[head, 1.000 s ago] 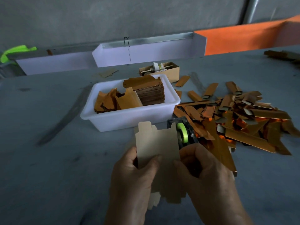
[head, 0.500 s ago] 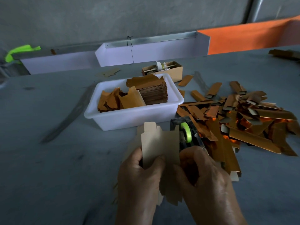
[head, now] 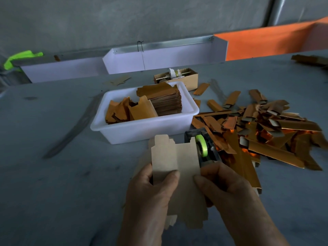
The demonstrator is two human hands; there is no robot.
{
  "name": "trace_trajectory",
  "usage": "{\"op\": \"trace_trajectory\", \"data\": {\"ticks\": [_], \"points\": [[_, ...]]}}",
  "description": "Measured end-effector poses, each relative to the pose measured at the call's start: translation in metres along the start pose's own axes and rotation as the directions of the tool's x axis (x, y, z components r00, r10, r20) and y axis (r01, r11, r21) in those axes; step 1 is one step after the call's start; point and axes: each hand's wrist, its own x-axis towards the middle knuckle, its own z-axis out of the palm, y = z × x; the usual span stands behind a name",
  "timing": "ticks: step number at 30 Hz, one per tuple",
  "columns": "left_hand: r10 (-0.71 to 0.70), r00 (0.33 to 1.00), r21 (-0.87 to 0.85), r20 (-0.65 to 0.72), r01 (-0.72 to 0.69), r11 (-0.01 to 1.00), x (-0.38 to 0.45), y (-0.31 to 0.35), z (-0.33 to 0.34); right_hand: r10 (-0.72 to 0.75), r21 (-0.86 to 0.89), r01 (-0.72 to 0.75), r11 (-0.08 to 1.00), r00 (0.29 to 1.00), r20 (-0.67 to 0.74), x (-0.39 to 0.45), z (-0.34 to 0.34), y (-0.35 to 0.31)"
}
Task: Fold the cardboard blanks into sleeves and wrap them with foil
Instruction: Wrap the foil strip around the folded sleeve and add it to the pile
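I hold a pale brown cardboard blank upright in front of me above the grey table. My left hand pinches its left flap, which is bent forward over the panel, thumb on the front. At the blank's right edge my right hand grips it with curled fingers. Just behind the blank stands a black tape dispenser with a green roll. A white tub holds a stack of copper foil blanks. To the right lies a heap of finished foil sleeves.
A small open cardboard box with spools sits behind the tub. White trays and an orange panel line the table's far edge. Loose sleeves lie at the far right. Bare grey table spreads to the left.
The left flap of the blank has been bent further over the panel by my left hand. Both hands and the blank stay in nearly the same place.
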Motion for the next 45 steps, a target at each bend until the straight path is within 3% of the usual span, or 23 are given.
{"op": "trace_trajectory", "data": {"ticks": [2,5,6,8,9,11,13,14,16,18,20,23,25,27,32,34,36,38,40,42,45], "points": [[-0.057,0.997,0.006,0.055,0.057,0.998,0.003,-0.003,-0.003,0.017,0.052,-0.015,0.999,0.999,-0.030,0.001,0.003,0.003],[-0.183,0.973,-0.142,0.143,0.204,0.969,0.004,-0.003,-0.004,0.046,0.160,-0.032,0.987,0.995,-0.088,0.003,0.005,0.003],[-0.168,0.978,-0.173,0.123,0.188,0.967,0.004,-0.002,-0.005,0.028,0.140,-0.014,0.990,0.995,-0.097,0.001,0.006,0.003],[-0.018,1.000,-0.034,0.010,0.018,0.999,0.004,-0.001,-0.010,-0.176,-0.172,0.141,0.975,0.962,-0.207,-0.001,0.003,0.003],[0.073,0.997,0.110,-0.010,-0.072,0.991,0.005,0.000,-0.014,-0.359,-0.400,0.240,0.885,0.898,-0.255,-0.003,0.000,-0.001],[0.181,0.981,0.358,0.075,-0.196,0.913,0.005,0.006,-0.022,-0.644,-0.697,0.358,0.621,0.740,-0.194,-0.003,-0.005,-0.012],[0.172,0.962,0.410,0.212,-0.247,0.878,0.004,0.012,-0.028,-0.734,-0.793,0.427,0.435,0.678,-0.037,-0.003,-0.006,-0.019],[0.145,0.952,0.398,0.270,-0.247,0.884,0.002,0.016,-0.029,-0.727,-0.803,0.454,0.387,0.686,0.037,-0.003,-0.008,-0.021],[0.123,0.926,0.339,0.357,-0.251,0.907,-0.002,0.023,-0.030,-0.630,-0.760,0.494,0.423,0.763,0.145,-0.001,-0.010,-0.025],[0.155,0.925,0.282,0.348,-0.261,0.923,-0.003,0.025,-0.032,-0.457,-0.649,0.458,0.607,0.870,0.186,-0.002,-0.009,-0.029],[0.180,0.961,0.241,0.211,-0.229,0.943,0.001,0.023,-0.035,-0.339,-0.500,0.368,0.784,0.928,0.151,-0.004,-0.011,-0.027],[0.049,0.997,-0.062,0.059,-0.045,0.997,0.008,0.016,-0.034,-0.180,-0.283,0.194,0.939,0.981,0.074,-0.001,-0.009,-0.018],[-0.020,0.991,-0.140,0.131,0.039,0.989,0.008,0.013,-0.028,-0.099,-0.160,0.108,0.981,0.993,0.060,0.001,-0.004,-0.012],[-0.042,0.980,-0.091,0.194,0.061,0.994,0.006,0.011,-0.022,-0.052,-0.049,0.055,0.997,0.997,0.051,0.002,0.001,-0.008],[-0.041,0.996,0.037,0.074,0.039,0.999,0.002,0.004,-0.015,0.055,0.059,-0.058,0.997,0.997,0.055,0.004,0.005,-0.001],[-0.026,0.999,0.054,0.046,0.024,0.998,0.001,0.005,-0.013,0.024,0.047,-0.027,0.999,0.998,0.059,0.002,0.005,-0.001],[-0.026,1.000,0.048,0.007,0.026,0.999,0.001,0.004,-0.011,-0.130,-0.115,0.130,0.985,0.991,0.013,-0.001,0.007,-0.001],[-0.046,0.999,0.044,-0.015,0.046,0.998,0.001,0.004,-0.007,-0.411,-0.423,0.355,0.834,0.910,-0.048,-0.004,0.010,0.001],[-0.033,0.999,0.051,-0.029,0.034,0.998,0.001,0.002,-0.005,-0.606,-0.598,0.475,0.646,0.795,-0.023,-0.008,0.016,0.000],[-0.004,1.000,0.050,-0.029,0.005,0.999,-0.001,0.001,-0.002,-0.624,-0.631,0.500,0.594,0.781,0.032,-0.013,0.023,0.002],[0.005,1.000,0.019,-0.008,-0.005,1.000,-0.004,0.003,0.001,-0.589,-0.562,0.527,0.638,0.804,0.085,-0.014,0.026,0.007]]}}
